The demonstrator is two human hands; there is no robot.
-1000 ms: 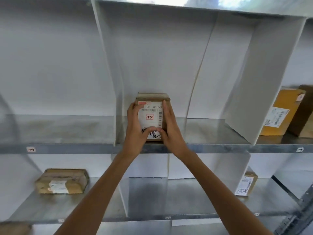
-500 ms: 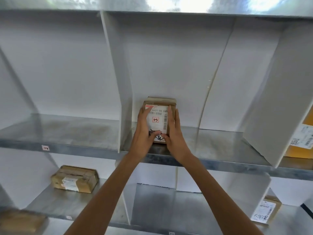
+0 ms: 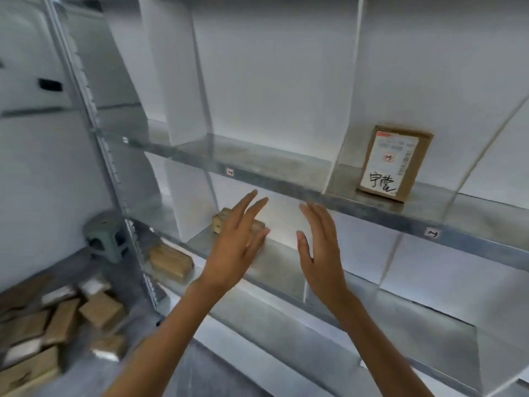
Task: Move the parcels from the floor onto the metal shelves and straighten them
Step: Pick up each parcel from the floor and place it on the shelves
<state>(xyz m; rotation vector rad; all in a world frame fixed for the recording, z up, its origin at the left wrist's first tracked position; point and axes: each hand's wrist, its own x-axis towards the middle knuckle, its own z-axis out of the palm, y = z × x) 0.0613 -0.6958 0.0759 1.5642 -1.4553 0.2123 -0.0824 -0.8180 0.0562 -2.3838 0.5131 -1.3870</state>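
Both of my hands are raised in front of a metal shelf unit (image 3: 315, 193), palms facing each other, fingers straight and spread, holding nothing. My left hand (image 3: 237, 242) and my right hand (image 3: 320, 247) float in the air side by side with a clear gap between them, both lower than the front edge of the upper shelf.

A small cardboard parcel (image 3: 396, 163) stands upright on that upper shelf, up and to the right of my right hand, well apart from it. Its white shipping label faces me, with black handwriting across the bottom. It sits just right of a white divider panel (image 3: 340, 110) and leans back near the white rear wall.

On the shelf below, another brown parcel (image 3: 221, 223) lies partly hidden behind my left fingers. Lower still and to the left of that, a third brown parcel (image 3: 170, 262) lies on the bottom shelf.

On the floor, left of the shelf unit, a loose heap of brown parcels (image 3: 57, 325) lies jumbled together. Beyond the heap, against the shelf's upright post, stands a small grey-green plastic stool (image 3: 104, 236).
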